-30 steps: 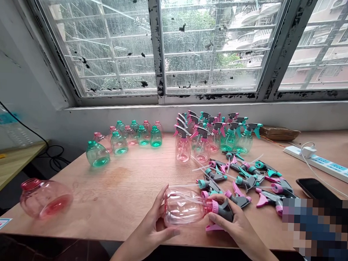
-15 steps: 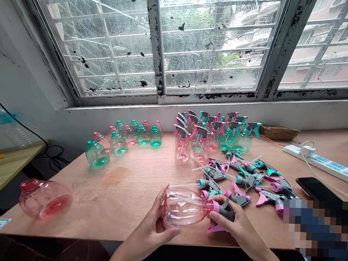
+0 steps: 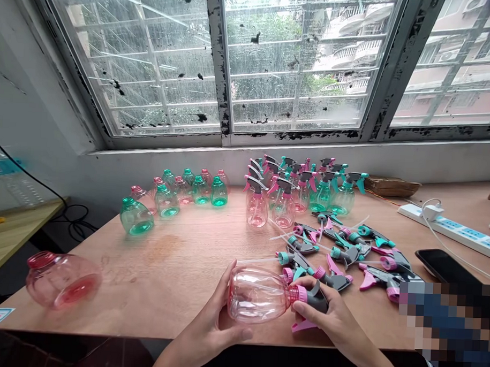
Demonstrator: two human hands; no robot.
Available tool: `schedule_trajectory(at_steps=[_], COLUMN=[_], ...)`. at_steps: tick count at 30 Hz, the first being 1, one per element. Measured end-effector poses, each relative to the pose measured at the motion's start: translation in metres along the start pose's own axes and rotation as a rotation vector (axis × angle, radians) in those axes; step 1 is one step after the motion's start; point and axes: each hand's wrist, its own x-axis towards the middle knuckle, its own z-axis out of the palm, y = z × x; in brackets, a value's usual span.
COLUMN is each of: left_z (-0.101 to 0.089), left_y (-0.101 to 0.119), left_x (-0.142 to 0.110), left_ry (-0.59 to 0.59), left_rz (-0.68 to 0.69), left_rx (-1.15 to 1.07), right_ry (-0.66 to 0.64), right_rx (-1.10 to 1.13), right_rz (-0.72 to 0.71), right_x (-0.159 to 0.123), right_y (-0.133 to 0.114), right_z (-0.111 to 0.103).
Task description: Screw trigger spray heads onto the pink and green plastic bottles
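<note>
The left hand is grasping the body of a clear pink plastic spray bottle, and the right hand is closed around a grey trigger sprayer with a pink collar. The bottle lies on its side between the hands, with the neck to the right, just above the near edge of a wooden table. The collar sits on the neck, but from this view it is hard to tell if it is tight.

Just right and far of the hands lie many loose trigger sprayers in pink, teal and grey, with thin dip tubes. Farther away stand pink and green bottles with sprayers. To the far left are green and pink bottles without sprayers, and one green bottle lies tilted. A pink bottle lies on its side at the left. On the right are a power strip and a phone, below a window.
</note>
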Motion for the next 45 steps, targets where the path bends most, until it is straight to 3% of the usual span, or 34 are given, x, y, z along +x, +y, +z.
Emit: schedule_trajectory(at_steps=[5, 12, 21, 30, 38, 45], left_z=[0.0015, -0.0007, 0.0022, 0.0, 0.0008, 0.0014], left_y=[0.0011, -0.0031, 0.0014, 0.0008, 0.0016, 0.0021], left_x=[0.0009, 0.0009, 0.0002, -0.0007, 0.0007, 0.0016], left_ry=[-0.001, 0.014, -0.004, -0.018, -0.012, -0.028], left_rz=[-0.028, -0.016, -0.049, -0.017, -0.042, -0.016], left_rx=[-0.092, -0.011, -0.109, -0.022, -0.114, -0.061], right_ry=[-0.003, -0.024, -0.048, -0.033, -0.037, -0.032], right_rx=[0.02, 0.068, 0.064, 0.073, 0.042, 0.077], right_rz=[-0.006, 0.01, 0.002, 0.007, -0.003, 0.013], right_x=[-0.0002, 0.0003, 0.0009, 0.0009, 0.0005, 0.0013], right_y=[-0.0008, 0.0004, 0.0024, 0.0013, 0.0008, 0.0038], right_z=[-0.0008, -0.0033, -0.005, -0.0038, -0.0045, -0.0055])
